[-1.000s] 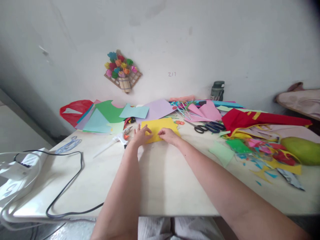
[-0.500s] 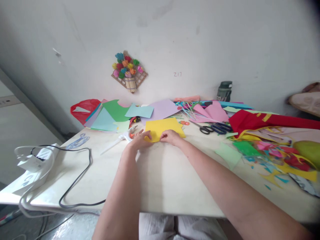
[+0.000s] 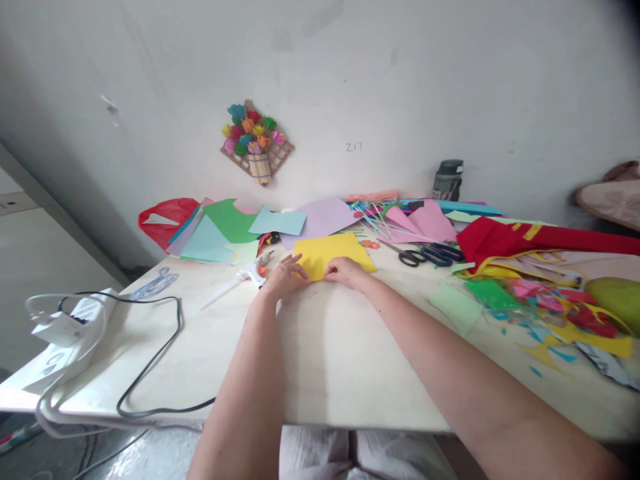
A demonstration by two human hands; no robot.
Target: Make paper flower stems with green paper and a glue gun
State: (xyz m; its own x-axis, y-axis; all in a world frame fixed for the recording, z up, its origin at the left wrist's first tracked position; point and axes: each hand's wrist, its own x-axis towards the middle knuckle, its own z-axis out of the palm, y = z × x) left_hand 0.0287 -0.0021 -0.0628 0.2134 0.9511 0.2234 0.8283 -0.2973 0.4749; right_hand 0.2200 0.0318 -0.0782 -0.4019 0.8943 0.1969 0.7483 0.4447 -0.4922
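Note:
A sheet of yellow paper [image 3: 333, 250] lies before me in the middle of the table. Its near edge is between the closed fingertips of my right hand [image 3: 345, 273]. At the lower left corner of the sheet, my left hand [image 3: 286, 277] has its thumb and forefinger on the edge, while its other fingers stick up and apart. Just left of that hand rests a white glue gun [image 3: 246, 274] with an orange trigger. Small orange paper pieces [image 3: 370, 245] sit by the sheet's far right side. My fingers hide part of the near edge.
Black-handled scissors [image 3: 413, 257] lie to the right, beside a red cloth [image 3: 480, 243] and paper scraps [image 3: 545, 333]. Coloured sheets [image 3: 230, 220] are piled along the wall. On the left, a black cable [image 3: 150, 373] runs from a white power strip [image 3: 93, 310]. A bottle [image 3: 447, 180] stands behind.
The yellow sheet and both hands have shifted slightly right. My left hand's upper fingers have lifted and spread more. The right hand keeps its pinch at the near edge.

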